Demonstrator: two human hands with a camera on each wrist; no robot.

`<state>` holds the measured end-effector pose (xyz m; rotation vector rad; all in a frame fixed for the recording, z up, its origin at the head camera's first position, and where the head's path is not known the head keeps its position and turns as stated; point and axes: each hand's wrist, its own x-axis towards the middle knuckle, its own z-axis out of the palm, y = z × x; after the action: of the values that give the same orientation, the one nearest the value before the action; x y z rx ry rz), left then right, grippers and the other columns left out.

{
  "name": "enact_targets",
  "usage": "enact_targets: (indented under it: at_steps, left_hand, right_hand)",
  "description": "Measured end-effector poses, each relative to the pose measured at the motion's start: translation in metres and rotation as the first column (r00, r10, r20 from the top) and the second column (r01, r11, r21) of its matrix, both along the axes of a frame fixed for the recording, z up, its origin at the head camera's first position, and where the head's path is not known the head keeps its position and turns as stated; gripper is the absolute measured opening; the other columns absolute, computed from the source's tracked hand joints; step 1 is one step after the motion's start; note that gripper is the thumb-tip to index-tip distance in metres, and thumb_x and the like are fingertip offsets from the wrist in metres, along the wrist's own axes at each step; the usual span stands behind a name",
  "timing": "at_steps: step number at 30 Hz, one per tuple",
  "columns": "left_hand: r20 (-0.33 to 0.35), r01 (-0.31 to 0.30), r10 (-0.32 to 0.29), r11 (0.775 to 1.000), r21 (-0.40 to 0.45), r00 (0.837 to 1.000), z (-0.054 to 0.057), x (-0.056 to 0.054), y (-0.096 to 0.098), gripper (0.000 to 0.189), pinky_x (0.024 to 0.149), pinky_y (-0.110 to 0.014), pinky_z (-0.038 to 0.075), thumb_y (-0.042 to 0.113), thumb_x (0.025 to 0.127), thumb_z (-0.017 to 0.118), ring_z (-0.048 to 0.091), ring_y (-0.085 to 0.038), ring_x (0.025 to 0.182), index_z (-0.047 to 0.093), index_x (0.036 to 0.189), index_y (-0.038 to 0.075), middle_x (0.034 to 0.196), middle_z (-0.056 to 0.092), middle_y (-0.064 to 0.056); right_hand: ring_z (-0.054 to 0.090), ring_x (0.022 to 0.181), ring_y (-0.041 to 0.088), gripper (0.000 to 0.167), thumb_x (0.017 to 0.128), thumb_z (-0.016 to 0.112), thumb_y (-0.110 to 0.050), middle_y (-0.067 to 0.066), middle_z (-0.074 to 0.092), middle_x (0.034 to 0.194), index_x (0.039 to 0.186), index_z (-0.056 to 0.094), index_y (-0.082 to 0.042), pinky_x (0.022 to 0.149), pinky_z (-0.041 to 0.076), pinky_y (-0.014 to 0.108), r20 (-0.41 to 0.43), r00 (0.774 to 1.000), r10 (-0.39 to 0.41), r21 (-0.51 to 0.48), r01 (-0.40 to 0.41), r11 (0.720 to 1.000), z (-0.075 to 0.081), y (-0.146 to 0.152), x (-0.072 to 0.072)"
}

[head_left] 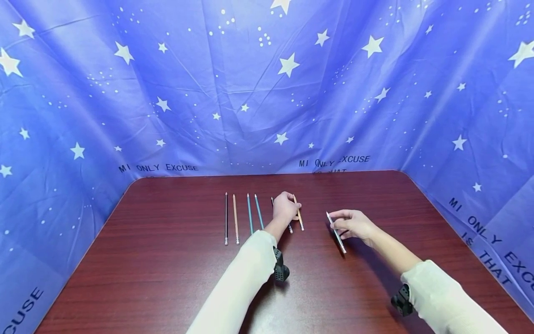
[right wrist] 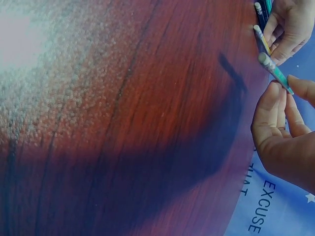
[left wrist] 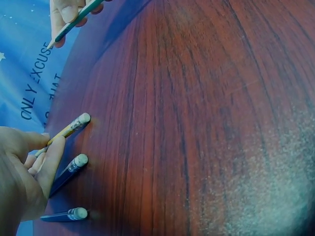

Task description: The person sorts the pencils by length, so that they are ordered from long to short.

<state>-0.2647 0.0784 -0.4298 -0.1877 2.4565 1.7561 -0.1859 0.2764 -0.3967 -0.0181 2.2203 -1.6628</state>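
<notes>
My left hand pinches a yellow pencil between thumb and fingers, its white eraser end toward me and close over the table. Just left of it, partly hidden under that hand, lies a dark pencil. To the right, my right hand holds a green pencil by thumb and fingertips, tilted, its eraser end nearest me. A shadow of this hand and pencil falls on the table in the right wrist view.
Left of my hands, a black pencil, a tan pencil and two teal pencils lie in a row on the dark red wooden table. A blue star-printed cloth hangs behind and along both sides.
</notes>
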Motion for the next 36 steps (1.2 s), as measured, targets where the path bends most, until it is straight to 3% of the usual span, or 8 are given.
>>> enact_targets:
  at_steps: [5,14,23,36]
  left_hand:
    - [0.009,-0.003,0.003,0.999,-0.033,1.0,-0.001,-0.001,0.001,0.026,0.041,-0.019,0.054,0.003,0.079,0.071,0.064,-0.014,0.052,0.058,0.101,0.001,0.086,0.063,-0.012]
    - [-0.021,0.015,-0.02,0.98,-0.197,1.0,0.003,0.002,0.003,0.024,0.038,-0.016,0.051,0.008,0.081,0.071,0.064,-0.013,0.048,0.06,0.102,0.002,0.087,0.067,-0.011]
    - [-0.048,0.025,-0.037,0.972,-0.235,0.998,0.003,0.004,0.003,0.021,0.038,-0.015,0.05,0.007,0.081,0.071,0.065,-0.013,0.05,0.063,0.099,0.002,0.084,0.068,-0.009]
    - [-0.03,0.041,-0.048,0.978,-0.203,0.998,-0.002,0.001,0.002,0.016,0.039,-0.015,0.051,0.007,0.082,0.069,0.064,-0.012,0.05,0.064,0.097,0.002,0.085,0.068,-0.009]
  right_hand:
    - [0.059,0.064,0.008,0.057,0.083,0.061,-0.004,-0.007,0.064,0.076,0.131,0.039,0.014,0.059,0.057,0.023,0.003,1.0,0.001,0.0,-0.001,1.0,-0.001,0.0,-0.001]
    - [0.059,0.066,0.009,0.057,0.082,0.063,-0.005,-0.006,0.064,0.078,0.132,0.041,0.013,0.06,0.058,0.023,0.002,1.0,-0.006,0.016,0.006,1.0,-0.002,-0.002,-0.003]
    - [0.059,0.066,0.007,0.054,0.084,0.06,-0.005,-0.004,0.065,0.077,0.131,0.042,0.012,0.06,0.057,0.021,0.004,0.999,-0.037,0.037,0.037,0.999,-0.006,-0.005,-0.01]
    - [0.059,0.066,0.007,0.051,0.085,0.059,-0.005,-0.005,0.065,0.077,0.131,0.044,0.011,0.059,0.056,0.021,-0.018,0.997,-0.074,0.046,0.074,0.996,-0.011,-0.017,-0.027]
